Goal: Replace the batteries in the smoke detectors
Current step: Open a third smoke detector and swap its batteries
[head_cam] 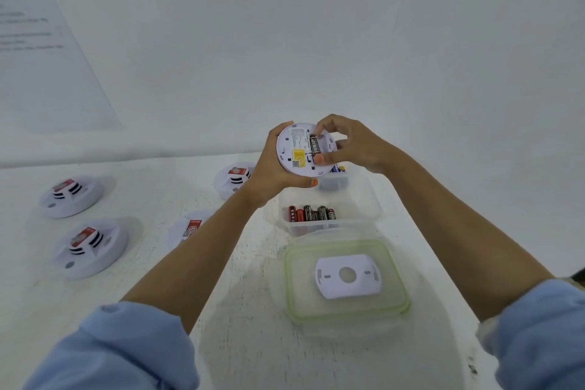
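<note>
White plastic smoke detector sits raised above the tabletop, its back toward the camera. One black battery marked EVEREADY lies in its open bay. A yellow sticker and a small code label sit beside it, their print too small to read. The left hand grips the detector's left rim, fingers curled behind it and thumb under the near edge. The right hand reaches in from the right, its fingers curled and pinching the battery, thumb at the near end.

Just below the hands, a clear tub holds about six loose batteries, red and black, one reading EVEREADY. A second tub beyond it is mostly hidden. Nearest, a green-rimmed lid carries one white mounting plate with a round centre hole.

Four more detectors with red labels rest on the tabletop to the left: a far-left unit, a near-left unit, a far-middle unit and a near-middle unit, the last two partly hidden by the left arm. A printed sheet hangs far left, its text blurred.
</note>
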The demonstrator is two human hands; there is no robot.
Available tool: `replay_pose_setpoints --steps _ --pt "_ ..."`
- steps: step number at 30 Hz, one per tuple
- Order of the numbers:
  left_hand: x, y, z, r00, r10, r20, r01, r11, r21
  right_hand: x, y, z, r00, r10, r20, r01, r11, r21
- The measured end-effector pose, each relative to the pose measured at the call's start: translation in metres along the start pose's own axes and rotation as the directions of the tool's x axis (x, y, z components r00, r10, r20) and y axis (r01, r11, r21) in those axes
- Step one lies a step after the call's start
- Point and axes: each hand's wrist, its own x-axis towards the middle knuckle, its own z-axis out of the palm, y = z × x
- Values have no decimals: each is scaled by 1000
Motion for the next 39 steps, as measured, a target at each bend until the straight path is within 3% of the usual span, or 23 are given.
replay_pose_setpoints --steps 9,13,15,17,18,22,28,31,34,36,39 --pt "7 -6 -9 1000 14 -25 -13 999 39 22 15 10 997 -57 -45 58 998 22" --pt "14 -15 -23 998 -6 -58 8 1000 27 38 26 4 972 133 -194 -94 976 197" --pt "17 -18 -29 998 -14 -65 15 1000 10 48 37 3 955 178 -240 -209 971 -115" --pt "19 -20 -31 998 -13 -64 13 1000 6 58 49 6 970 218 -105 -239 792 -562" --pt "19 -21 -32 998 -13 -62 14 1000 4 62 52 8 961 273 -41 -228 699 -678" --pt "21 -23 -33 998 -25 -66 24 1000 -9 72 48 11 876 479 64 -230 531 -816" --pt "24 -30 -32 997 -33 -67 32 999 -25 78 48 10 843 528 100 -178 449 -876" --pt "23 -33 -33 997 -41 -59 39 999 -24 77 48 10 847 510 152 -146 498 -855" --pt "22 -34 -34 997 -38 -60 38 999 -13 76 49 4 911 363 194 -130 702 -700" --pt "22 -34 -34 997 -38 -70 38 999 -5 73 47 -1 962 257 98 -190 878 -440" --pt "23 -33 -34 997 -27 -72 28 1000 0 65 40 -7 982 167 -89 -180 970 -163"
